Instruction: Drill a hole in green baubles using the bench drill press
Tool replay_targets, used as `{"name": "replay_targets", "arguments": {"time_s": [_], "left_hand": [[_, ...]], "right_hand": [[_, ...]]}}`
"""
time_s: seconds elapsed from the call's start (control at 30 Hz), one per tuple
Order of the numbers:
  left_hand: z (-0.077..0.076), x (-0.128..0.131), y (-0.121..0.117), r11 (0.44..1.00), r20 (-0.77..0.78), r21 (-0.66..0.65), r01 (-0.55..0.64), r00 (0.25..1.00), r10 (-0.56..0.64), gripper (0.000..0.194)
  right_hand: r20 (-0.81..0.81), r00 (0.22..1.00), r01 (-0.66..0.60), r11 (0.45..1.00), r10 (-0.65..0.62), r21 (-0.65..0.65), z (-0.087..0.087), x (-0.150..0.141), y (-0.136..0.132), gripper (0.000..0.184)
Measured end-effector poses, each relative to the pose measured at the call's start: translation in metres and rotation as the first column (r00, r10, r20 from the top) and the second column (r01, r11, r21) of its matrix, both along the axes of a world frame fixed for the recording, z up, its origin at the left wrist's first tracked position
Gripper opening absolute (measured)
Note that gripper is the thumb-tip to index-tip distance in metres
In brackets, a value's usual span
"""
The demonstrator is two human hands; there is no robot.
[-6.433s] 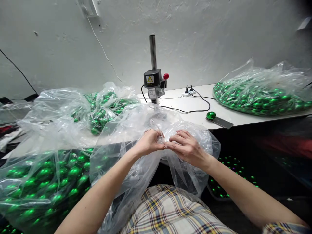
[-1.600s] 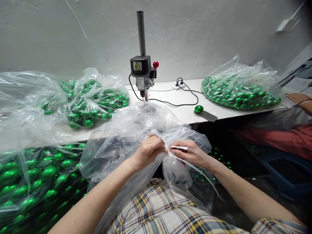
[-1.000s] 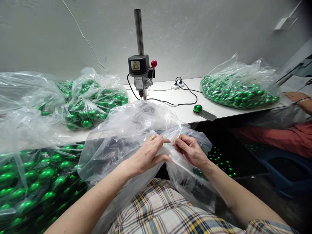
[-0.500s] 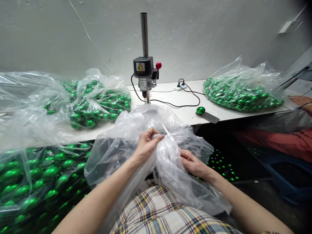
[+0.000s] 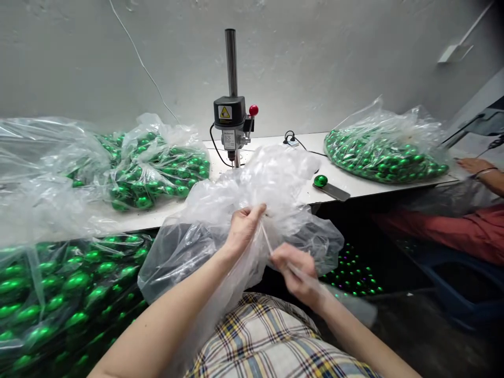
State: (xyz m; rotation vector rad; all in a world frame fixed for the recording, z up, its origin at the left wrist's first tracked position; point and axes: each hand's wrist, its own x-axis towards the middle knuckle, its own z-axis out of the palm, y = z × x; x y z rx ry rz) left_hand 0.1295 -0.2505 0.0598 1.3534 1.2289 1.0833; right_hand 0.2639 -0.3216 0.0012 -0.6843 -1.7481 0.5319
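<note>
A large clear plastic bag (image 5: 220, 210) lies bunched in front of me over the table edge and my lap. My left hand (image 5: 244, 227) is closed on a gathered fold of it, held up at chest height. Below and to the right, my right hand (image 5: 295, 265) is blurred by motion; its fingers look pinched on a thin stretched strip of the same plastic (image 5: 268, 244) that runs up to my left hand.
A small bench press (image 5: 231, 123) with a red knob stands on the white table (image 5: 275, 152). Bags of shiny green balls lie at the left (image 5: 157, 168), lower left (image 5: 59, 283) and right (image 5: 381, 155). One green ball (image 5: 320, 180) sits on a dark plate. Another person's hand (image 5: 478, 167) rests far right.
My left hand has lifted the gathered plastic a little higher. My right hand has dropped lower and moved toward me, pulling a thin strip of plastic taut. The bag has puffed up toward the press.
</note>
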Motion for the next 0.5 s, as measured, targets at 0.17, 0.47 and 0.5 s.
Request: {"name": "replay_targets", "arguments": {"time_s": [0.17,0.47,0.5], "left_hand": [[-0.010,-0.002,-0.004,0.897,-0.551,0.047,0.439,0.761,-0.343,0.067],[0.002,-0.024,-0.026,0.817,-0.941,0.075,0.572,0.310,-0.132,0.083],[-0.001,-0.025,-0.026,0.814,-0.927,0.121,0.568,0.358,-0.112,0.088]], "right_hand": [[0.010,0.995,0.092,0.974,-0.096,0.207,0.047,0.025,0.005,0.016],[0.110,0.784,0.616,0.788,-0.611,-0.011,0.088,0.119,0.035,0.020],[0.044,0.784,0.620,0.785,-0.619,-0.017,0.090,0.124,0.031,0.020]]}}
